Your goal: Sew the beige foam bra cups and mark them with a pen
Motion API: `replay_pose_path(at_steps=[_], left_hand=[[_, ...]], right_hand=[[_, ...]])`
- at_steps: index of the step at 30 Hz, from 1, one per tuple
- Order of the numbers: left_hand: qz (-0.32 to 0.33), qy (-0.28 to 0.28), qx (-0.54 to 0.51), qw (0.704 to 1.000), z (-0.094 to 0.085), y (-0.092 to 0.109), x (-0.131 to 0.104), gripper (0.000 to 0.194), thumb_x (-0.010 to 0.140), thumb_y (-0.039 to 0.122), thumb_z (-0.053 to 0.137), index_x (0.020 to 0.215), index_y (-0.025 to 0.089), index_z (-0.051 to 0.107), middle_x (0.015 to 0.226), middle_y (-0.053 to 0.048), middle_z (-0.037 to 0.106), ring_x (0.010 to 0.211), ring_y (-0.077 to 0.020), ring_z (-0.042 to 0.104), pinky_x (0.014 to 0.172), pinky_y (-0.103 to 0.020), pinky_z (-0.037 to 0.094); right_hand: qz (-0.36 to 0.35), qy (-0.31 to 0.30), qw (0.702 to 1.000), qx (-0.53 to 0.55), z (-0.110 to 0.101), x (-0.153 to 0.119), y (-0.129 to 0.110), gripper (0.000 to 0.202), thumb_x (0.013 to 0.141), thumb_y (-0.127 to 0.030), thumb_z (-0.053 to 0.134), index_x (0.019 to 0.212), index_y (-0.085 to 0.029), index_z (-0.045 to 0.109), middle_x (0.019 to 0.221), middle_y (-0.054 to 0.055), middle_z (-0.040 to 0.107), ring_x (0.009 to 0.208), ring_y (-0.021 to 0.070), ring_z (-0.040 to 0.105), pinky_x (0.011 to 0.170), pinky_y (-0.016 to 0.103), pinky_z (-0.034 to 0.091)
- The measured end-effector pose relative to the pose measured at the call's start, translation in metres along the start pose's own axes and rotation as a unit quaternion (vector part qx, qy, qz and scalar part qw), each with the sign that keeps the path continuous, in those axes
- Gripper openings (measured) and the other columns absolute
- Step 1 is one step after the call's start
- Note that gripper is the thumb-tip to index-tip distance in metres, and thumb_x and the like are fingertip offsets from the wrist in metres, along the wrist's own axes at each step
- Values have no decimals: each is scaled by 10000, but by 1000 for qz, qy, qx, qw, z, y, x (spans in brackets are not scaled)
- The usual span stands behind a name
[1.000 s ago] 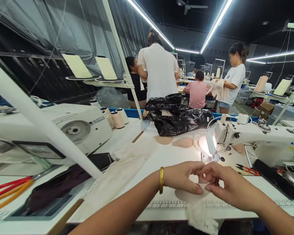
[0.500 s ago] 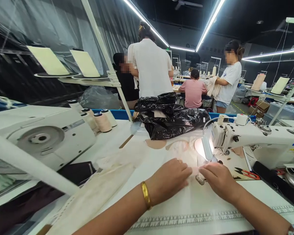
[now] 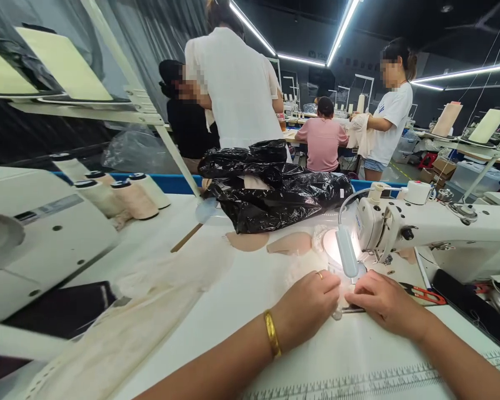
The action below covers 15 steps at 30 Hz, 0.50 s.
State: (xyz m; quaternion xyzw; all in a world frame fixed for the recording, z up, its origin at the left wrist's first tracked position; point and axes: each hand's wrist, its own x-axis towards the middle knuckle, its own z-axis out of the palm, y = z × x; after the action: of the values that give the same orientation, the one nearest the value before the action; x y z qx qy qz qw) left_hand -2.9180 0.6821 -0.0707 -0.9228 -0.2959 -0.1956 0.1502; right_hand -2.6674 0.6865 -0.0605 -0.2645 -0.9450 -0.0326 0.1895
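Head view: work looks under way, not finished. Pale fabric (image 3: pixel 295 272) lies beside the left hand (image 3: pixel 306 308), just left of the needle area of the sewing machine (image 3: pixel 454 222). No stitched seam can be made out, so how much is done can't be told. Flat beige pieces (image 3: pixel 248 241) behind look loose and unjoined, my judgement; whether they're left to do isn't clear.

Left fingers curl well in, tips mostly hidden, near the fabric; grip can't be told. Right hand (image 3: pixel 387 304) has fingers loosely bent, tips close to the left ones in front of the needle; can't tell if they pinch anything. Glare washes out the gap.

Counts: two hands; two flat beige pieces, plus one round pale piece (image 3: pixel 335 244) lit by one lamp (image 3: pixel 348 254); one black plastic bag (image 3: pixel 279 203); one long cream cloth (image 3: pixel 150 311) on the left; five thread cones (image 3: pixel 135 200) standing on the table; one orange-handled snips (image 3: pixel 428 295), one black phone (image 3: pixel 475 308), both right of the right hand. One second machine (image 3: pixel 54 239) far left. At least four co-workers (image 3: pixel 320 141) beyond.
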Motion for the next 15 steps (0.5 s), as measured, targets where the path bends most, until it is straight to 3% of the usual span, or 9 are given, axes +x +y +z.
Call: replay_pose_path(at_steps=[15], left_hand=[[-2, 76, -27, 997, 6, 5, 3, 209, 931, 53, 493, 771, 173, 552, 737, -13, 531, 670, -177, 430, 729, -336, 381]], right_hand=[[-11, 3, 998, 61, -5, -1, 4, 322, 1003, -74, 453, 1141, -244, 688, 918, 46, 643, 826, 188, 516, 696, 293, 415]])
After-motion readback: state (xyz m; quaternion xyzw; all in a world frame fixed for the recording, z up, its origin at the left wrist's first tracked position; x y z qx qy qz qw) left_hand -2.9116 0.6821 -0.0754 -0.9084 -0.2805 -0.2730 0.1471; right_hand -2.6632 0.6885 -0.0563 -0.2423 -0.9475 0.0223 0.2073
